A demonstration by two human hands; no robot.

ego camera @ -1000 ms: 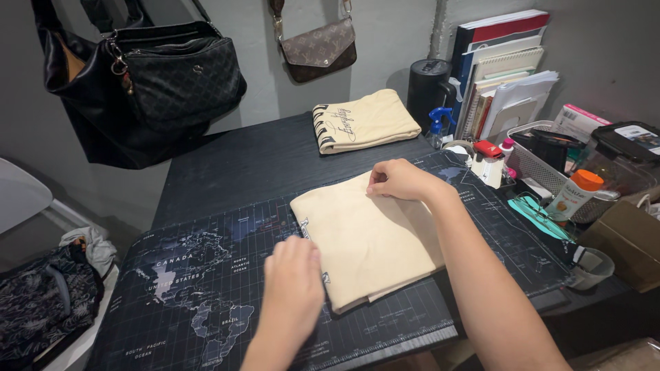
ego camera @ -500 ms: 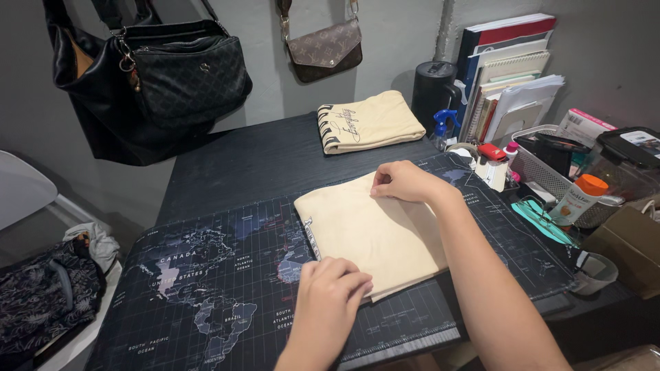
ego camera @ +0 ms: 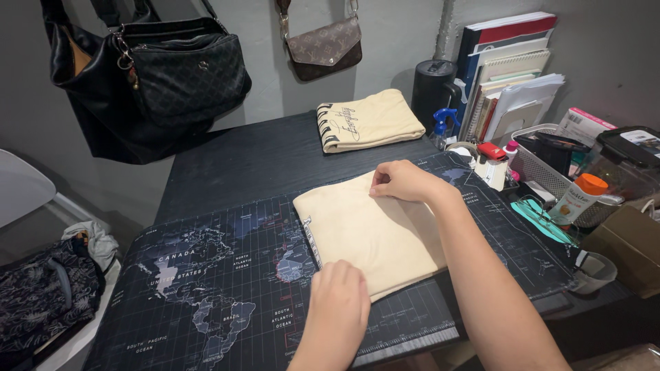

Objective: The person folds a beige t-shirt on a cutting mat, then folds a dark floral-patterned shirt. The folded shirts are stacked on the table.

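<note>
Cream cloth, folded flat into a rough square, lies on the dark map-printed desk mat (ego camera: pixel 206 288) as the folded garment (ego camera: pixel 375 230); the left hand (ego camera: pixel 337 302) sits on its near corner at about 7 o'clock of the fabric, fingers curled down over the edge, though I cannot tell whether they pinch the layers or only press them; the right hand (ego camera: pixel 405 182) rests on the far edge at about 12 o'clock, fingertips bunched and nipping a small fold of the cloth; between the two hands the fabric stretches smooth, with a thin band of dark print along its left edge (at 9 o'clock) and layered edges showing at the near right side; a second folded cloth (ego camera: pixel 368 120), same cream with dark lettering, lies well apart at 12 o'clock near the wall; at 3 o'clock stand a wire basket (ego camera: pixel 533 154) and an orange-capped bottle (ego camera: pixel 576 196); black bags (ego camera: pixel 165 75) hang at 10 o'clock.
</note>
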